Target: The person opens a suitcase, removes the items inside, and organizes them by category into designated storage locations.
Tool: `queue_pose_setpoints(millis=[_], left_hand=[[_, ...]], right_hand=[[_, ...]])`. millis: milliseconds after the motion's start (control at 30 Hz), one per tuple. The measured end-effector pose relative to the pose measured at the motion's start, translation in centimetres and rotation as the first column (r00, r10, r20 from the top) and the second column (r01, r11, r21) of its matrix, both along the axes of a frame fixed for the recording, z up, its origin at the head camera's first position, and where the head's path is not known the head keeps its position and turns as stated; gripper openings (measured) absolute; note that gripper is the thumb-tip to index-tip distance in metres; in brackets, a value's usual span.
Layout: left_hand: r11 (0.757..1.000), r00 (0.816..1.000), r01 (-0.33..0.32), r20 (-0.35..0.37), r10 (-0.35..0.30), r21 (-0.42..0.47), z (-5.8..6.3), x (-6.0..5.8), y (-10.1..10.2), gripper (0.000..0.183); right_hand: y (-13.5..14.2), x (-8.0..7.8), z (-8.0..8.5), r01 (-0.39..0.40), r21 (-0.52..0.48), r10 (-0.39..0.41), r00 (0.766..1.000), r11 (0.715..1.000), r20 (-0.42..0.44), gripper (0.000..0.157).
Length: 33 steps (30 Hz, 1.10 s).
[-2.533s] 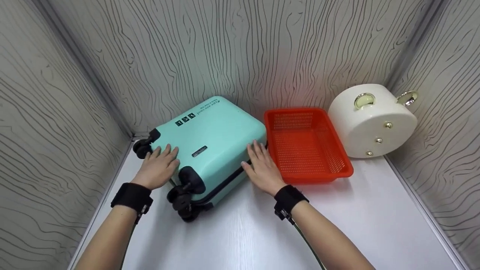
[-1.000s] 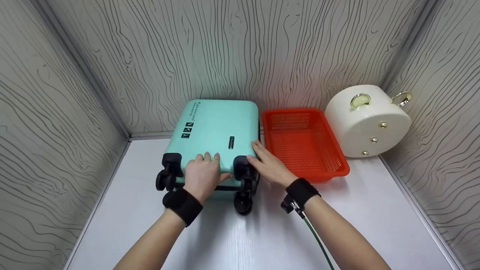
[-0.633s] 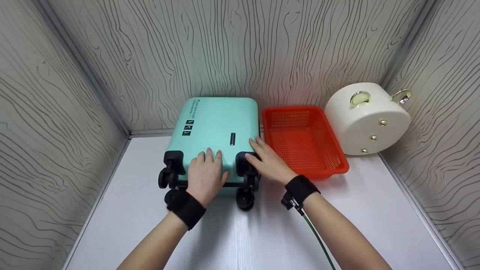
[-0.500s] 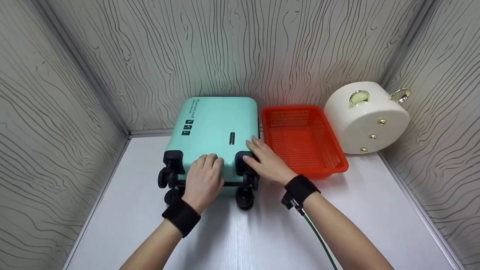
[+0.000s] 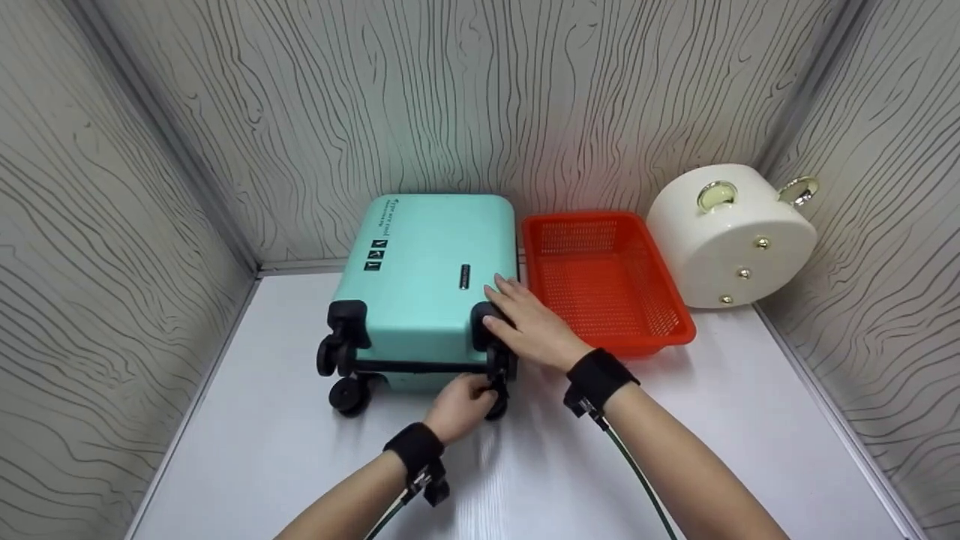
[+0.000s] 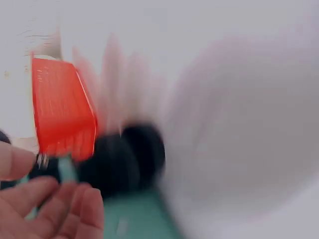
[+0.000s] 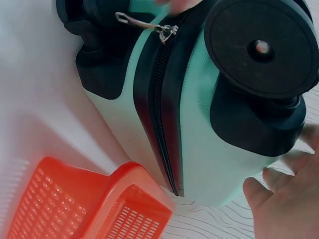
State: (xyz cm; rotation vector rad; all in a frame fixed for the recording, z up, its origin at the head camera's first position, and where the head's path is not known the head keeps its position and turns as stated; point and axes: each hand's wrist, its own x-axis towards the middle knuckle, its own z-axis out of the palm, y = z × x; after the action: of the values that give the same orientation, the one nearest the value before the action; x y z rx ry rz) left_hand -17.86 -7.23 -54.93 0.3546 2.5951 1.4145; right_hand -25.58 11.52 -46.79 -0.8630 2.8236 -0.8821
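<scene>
A mint-green suitcase (image 5: 427, 262) lies flat with its black caster wheels (image 5: 347, 395) toward me. My left hand (image 5: 459, 411) is at its lower front edge, beside the right-hand wheels, with thumb and fingers bent and apart in the left wrist view. The right wrist view shows a metal zipper pull (image 7: 135, 21) hanging free on the black zipper (image 7: 158, 99), a fingertip of the left hand (image 7: 182, 5) just above it. My right hand (image 5: 532, 326) rests with extended fingers on the near right corner, over the wheel mount.
A red perforated basket (image 5: 600, 292) stands right of the suitcase. Beyond it, a white round case (image 5: 731, 232) with gold ring handles and gold studs leans near the corner. Patterned walls (image 5: 450, 90) enclose the white tabletop (image 5: 255, 420) at the back and sides.
The suitcase has turned so its wheels face me, then stayed put. My left hand has moved from its top down to the front edge by the right wheels. The right hand stays at the right corner.
</scene>
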Motion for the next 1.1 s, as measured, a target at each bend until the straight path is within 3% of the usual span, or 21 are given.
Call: queue_pose_setpoints(millis=[67, 200, 300, 367, 500, 667, 800, 933, 1100], left_hand=[[0.988, 0.991, -0.049, 0.132, 0.029, 0.148, -0.3, -0.2, 1.4, 0.018], [0.913, 0.937, -0.218, 0.336, 0.097, 0.345, -1.2, -0.3, 2.8, 0.013], [0.862, 0.906, -0.306, 0.402, 0.134, 0.403, -1.7, -0.6, 3.2, 0.013], [0.85, 0.9, -0.332, 0.408, 0.155, 0.41, -1.9, -0.8, 3.3, 0.012], [0.859, 0.911, -0.324, 0.374, 0.171, 0.396, -1.9, -1.1, 3.2, 0.025], [0.904, 0.955, -0.218, 0.269, 0.121, 0.368, -1.6, -1.3, 2.6, 0.037], [0.938, 0.983, -0.141, 0.157, 0.095, 0.317, -1.7, -1.3, 2.1, 0.034], [0.971, 0.995, -0.095, 0.063, 0.083, 0.22, -1.6, -1.4, 1.6, 0.032], [0.993, 0.995, -0.092, -0.018, 0.094, 0.075, -1.4, -1.5, 1.0, 0.035]], right_hand=[[0.0, 0.1, 0.2, -0.004, 0.011, 0.004, 1.0, 1.0, -0.002, 0.065], [-0.3, 0.3, 0.4, -0.015, 0.01, 0.015, 1.0, 1.0, 0.003, 0.064], [-0.3, 0.4, 0.5, -0.015, 0.02, 0.016, 1.0, 1.0, -0.009, 0.064], [-0.3, 0.4, 0.5, -0.015, 0.032, 0.016, 0.999, 0.999, -0.032, 0.064], [-0.5, 0.7, 0.5, -0.048, 0.103, 0.059, 0.993, 0.994, -0.101, 0.07], [-1.9, 0.7, 1.1, -0.099, 0.243, 0.147, 0.971, 0.965, -0.189, 0.08], [-3.7, 0.2, 2.0, -0.089, 0.348, 0.176, 0.957, 0.933, -0.229, 0.085], [-5.2, -0.1, 2.6, -0.085, 0.413, 0.187, 0.959, 0.907, -0.212, 0.088], [-5.8, -0.1, 2.5, -0.067, 0.459, 0.197, 0.95, 0.886, -0.242, 0.083]])
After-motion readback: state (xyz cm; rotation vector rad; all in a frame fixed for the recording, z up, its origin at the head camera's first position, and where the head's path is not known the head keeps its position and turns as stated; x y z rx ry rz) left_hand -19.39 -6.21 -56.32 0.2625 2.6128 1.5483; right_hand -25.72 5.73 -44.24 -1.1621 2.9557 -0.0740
